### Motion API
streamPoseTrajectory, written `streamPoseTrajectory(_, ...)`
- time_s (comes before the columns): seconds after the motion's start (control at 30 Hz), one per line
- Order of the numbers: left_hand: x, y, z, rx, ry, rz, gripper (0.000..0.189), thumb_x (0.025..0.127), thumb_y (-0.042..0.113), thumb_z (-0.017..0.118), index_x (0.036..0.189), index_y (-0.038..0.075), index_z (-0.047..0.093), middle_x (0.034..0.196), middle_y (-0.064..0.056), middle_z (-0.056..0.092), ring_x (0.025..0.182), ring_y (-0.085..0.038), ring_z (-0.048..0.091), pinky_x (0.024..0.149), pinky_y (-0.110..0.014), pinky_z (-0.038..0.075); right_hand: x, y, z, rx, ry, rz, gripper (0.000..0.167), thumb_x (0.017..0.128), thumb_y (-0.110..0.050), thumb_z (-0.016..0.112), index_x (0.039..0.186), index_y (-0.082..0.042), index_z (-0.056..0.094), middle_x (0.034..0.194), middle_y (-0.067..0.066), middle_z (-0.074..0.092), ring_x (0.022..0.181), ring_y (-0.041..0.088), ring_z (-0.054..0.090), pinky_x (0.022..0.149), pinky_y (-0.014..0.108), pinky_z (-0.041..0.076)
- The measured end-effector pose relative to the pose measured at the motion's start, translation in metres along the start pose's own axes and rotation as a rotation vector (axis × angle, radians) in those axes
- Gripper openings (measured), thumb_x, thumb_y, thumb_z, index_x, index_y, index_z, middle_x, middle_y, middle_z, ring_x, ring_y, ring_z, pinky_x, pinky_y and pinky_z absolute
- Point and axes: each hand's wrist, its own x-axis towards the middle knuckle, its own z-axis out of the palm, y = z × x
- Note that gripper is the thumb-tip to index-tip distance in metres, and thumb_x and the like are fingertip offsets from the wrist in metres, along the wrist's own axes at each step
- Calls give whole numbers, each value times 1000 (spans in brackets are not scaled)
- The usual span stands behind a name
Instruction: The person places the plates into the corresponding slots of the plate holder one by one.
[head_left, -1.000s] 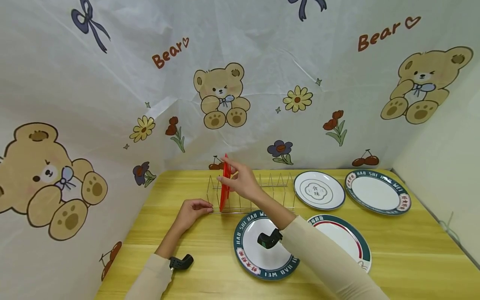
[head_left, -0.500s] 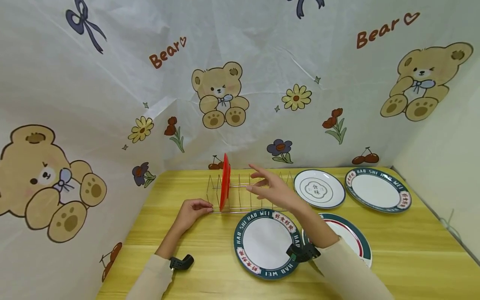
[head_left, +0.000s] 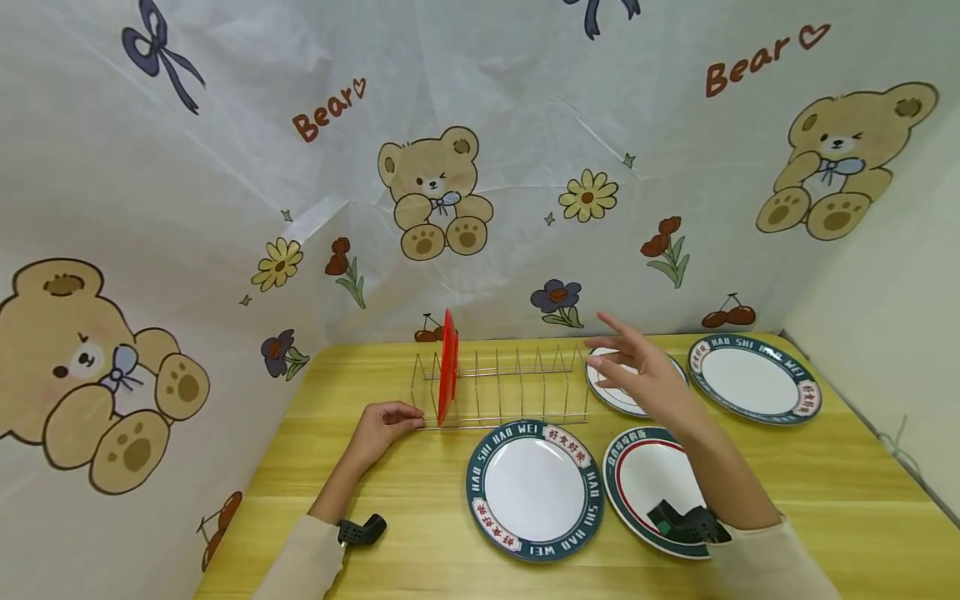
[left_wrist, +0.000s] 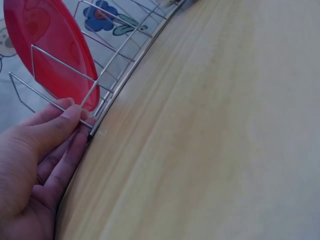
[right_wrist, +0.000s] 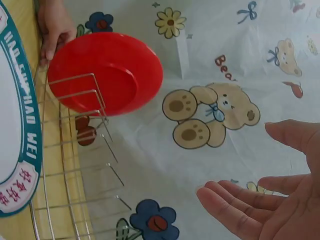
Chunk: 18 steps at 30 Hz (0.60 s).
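Observation:
A red plate (head_left: 447, 369) stands on edge in the left part of a wire dish rack (head_left: 465, 427). At the rack's front left corner, my left hand (head_left: 386, 429) pinches the wire between thumb and fingers; the left wrist view shows the fingertips on the wire (left_wrist: 86, 123) just below the plate. Over on the right, my right hand (head_left: 641, 375) hovers with spread fingers and nothing in it, overlapping a small white plate (head_left: 617, 402) with a thin dark rim. From the right wrist, the red plate (right_wrist: 110, 75) shows its face, with rack wires crossing its lower part.
A green-rimmed white plate (head_left: 532, 490) lies in front of the rack. Beside it is a plate with a red inner ring (head_left: 648, 475), partly behind my right forearm. An oval green-rimmed plate (head_left: 750, 379) lies at the back right, near the bear-printed cloth (head_left: 510, 125).
My right hand has let go of the red plate, which stays upright in the rack, and moved right to above the small white plate. The left hand keeps its hold on the rack.

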Motion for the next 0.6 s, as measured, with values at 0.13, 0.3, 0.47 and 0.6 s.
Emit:
streamPoseTrajectory(0.13,-2,0,1,10,6,5,12,88,5,78,99,-1,78,99,-17,75,88,-28,74,75,-30,61,-7,8,-20,-54,75,34,72,102,-34,63,163,-26,25,143,20,56,111,18,68,82,27,60)
streamPoseTrajectory(0.3,-4,1,2,16,5,20,14,88,3,78,100,-5,77,98,-19,75,86,-26,75,73,-28,61,-14,20,-42,-86,134,23,66,104,-31,60,162,-25,29,143,22,56,103,-4,64,81,20,58)
streamPoseTrajectory(0.47,-3,2,2,15,4,23,13,87,3,78,99,-3,77,96,-15,76,85,-21,75,73,-28,61,-19,31,-62,-91,190,12,59,105,-27,58,160,-23,35,134,2,62,105,-5,64,80,19,58)
streamPoseTrajectory(0.6,-2,1,1,10,6,16,11,88,2,78,99,-1,78,97,-14,76,85,-21,75,73,-29,61,-20,40,-79,-103,232,31,57,106,-28,56,159,-23,36,127,-16,62,101,-6,65,79,16,56)
